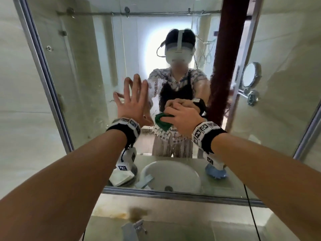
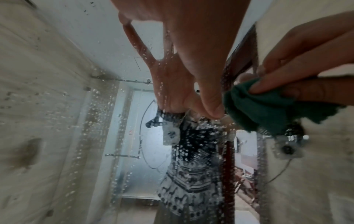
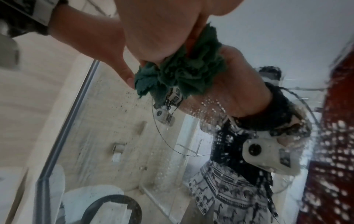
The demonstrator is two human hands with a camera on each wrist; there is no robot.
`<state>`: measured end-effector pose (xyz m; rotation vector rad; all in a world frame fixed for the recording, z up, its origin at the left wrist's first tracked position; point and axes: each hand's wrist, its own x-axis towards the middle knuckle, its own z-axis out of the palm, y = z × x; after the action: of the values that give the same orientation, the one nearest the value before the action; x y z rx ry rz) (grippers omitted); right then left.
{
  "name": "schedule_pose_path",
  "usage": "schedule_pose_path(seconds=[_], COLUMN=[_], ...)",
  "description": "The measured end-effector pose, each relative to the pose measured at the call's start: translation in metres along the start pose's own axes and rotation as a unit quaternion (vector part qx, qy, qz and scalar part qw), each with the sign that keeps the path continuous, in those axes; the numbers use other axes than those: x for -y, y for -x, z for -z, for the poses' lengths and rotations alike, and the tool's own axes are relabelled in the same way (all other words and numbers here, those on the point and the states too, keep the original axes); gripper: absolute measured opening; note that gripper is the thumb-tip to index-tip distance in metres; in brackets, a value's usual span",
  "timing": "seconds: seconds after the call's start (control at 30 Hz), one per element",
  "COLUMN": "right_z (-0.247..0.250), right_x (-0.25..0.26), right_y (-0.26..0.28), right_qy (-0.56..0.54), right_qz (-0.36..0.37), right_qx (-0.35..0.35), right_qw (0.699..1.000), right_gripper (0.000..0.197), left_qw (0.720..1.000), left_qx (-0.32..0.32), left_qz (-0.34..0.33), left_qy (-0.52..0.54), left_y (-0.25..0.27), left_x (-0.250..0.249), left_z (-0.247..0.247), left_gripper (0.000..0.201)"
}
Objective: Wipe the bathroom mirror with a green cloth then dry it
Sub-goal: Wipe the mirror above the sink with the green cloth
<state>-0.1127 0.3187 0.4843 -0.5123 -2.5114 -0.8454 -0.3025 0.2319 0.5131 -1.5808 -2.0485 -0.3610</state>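
The bathroom mirror (image 1: 90,70) fills the wall ahead, its glass speckled with water droplets (image 2: 107,106) around the middle. My left hand (image 1: 132,101) lies flat on the glass with straight, spread fingers. Just to its right my right hand (image 1: 182,117) grips a bunched green cloth (image 1: 162,121) and presses it against the mirror. The cloth (image 2: 268,109) shows beside my left thumb in the left wrist view, and the crumpled cloth (image 3: 184,71) shows against the wet glass in the right wrist view. The mirror reflects both hands.
The metal frame (image 1: 173,193) runs along the mirror's lower edge above the counter. The reflection shows a white basin (image 1: 170,174), a folded white cloth (image 1: 121,178) and a blue item (image 1: 216,173). A round shaving mirror (image 1: 251,75) hangs at the right. A tap (image 1: 137,226) sits below.
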Motion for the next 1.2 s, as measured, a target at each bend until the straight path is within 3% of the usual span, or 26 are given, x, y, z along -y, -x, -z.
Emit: schedule_pose_path(seconds=[0.17, 0.33, 0.43, 0.57, 0.7, 0.83, 0.9, 0.93, 0.97, 1.0, 1.03, 1.07, 1.1, 1.2], right_z=[0.036, 0.07, 0.076, 0.065, 0.04, 0.01, -0.015, -0.024, -0.026, -0.03, -0.025, -0.014, -0.002, 0.026], right_x=[0.002, 0.0, 0.007, 0.019, 0.035, 0.052, 0.047, 0.044, 0.038, 0.037, 0.041, 0.049, 0.057, 0.057], right_y=[-0.01, -0.043, -0.061, -0.069, -0.071, -0.063, -0.067, -0.069, -0.069, -0.067, -0.067, -0.067, -0.063, -0.066], right_qy=[-0.023, -0.069, -0.07, -0.054, -0.02, 0.068, 0.009, -0.094, -0.198, -0.201, -0.108, -0.013, 0.054, 0.006], right_qz=[-0.195, -0.386, -0.438, -0.382, -0.245, -0.108, 0.017, 0.04, 0.046, 0.073, 0.089, 0.068, 0.01, -0.083], right_qx=[-0.115, -0.194, -0.204, -0.203, -0.149, -0.085, -0.069, -0.114, -0.115, -0.077, -0.056, 0.008, 0.029, -0.086], right_qw=[0.974, 0.899, 0.873, 0.9, 0.958, 0.988, 0.997, 0.988, 0.972, 0.974, 0.989, 0.998, 0.998, 0.993], right_gripper=[0.048, 0.045, 0.046, 0.041, 0.037, 0.041, 0.027, 0.019, 0.018, 0.019, 0.025, 0.036, 0.044, 0.043], left_qw=[0.996, 0.992, 0.992, 0.997, 0.997, 0.998, 0.997, 0.997, 0.997, 0.997, 0.997, 0.997, 0.997, 0.997], left_qx=[-0.051, -0.092, -0.108, -0.051, -0.042, -0.04, -0.045, -0.046, -0.047, -0.045, -0.043, -0.041, -0.04, -0.032], left_qz=[-0.055, -0.072, -0.041, -0.008, -0.011, -0.003, -0.003, -0.005, -0.007, -0.007, -0.008, -0.009, -0.009, -0.008], left_qy=[0.049, 0.053, 0.054, 0.064, 0.061, 0.055, 0.056, 0.058, 0.06, 0.062, 0.063, 0.065, 0.064, 0.065], left_y=[0.004, 0.01, 0.015, 0.016, 0.016, 0.014, 0.014, 0.014, 0.014, 0.015, 0.014, 0.014, 0.014, 0.014], left_x=[0.022, 0.072, 0.104, 0.136, 0.142, 0.137, 0.136, 0.136, 0.137, 0.137, 0.137, 0.137, 0.137, 0.138], left_z=[0.004, 0.012, 0.007, -0.015, -0.036, -0.041, -0.042, -0.042, -0.042, -0.042, -0.041, -0.042, -0.042, -0.041], left_gripper=[0.112, 0.11, 0.112, 0.138, 0.147, 0.153, 0.154, 0.154, 0.153, 0.153, 0.153, 0.153, 0.153, 0.153])
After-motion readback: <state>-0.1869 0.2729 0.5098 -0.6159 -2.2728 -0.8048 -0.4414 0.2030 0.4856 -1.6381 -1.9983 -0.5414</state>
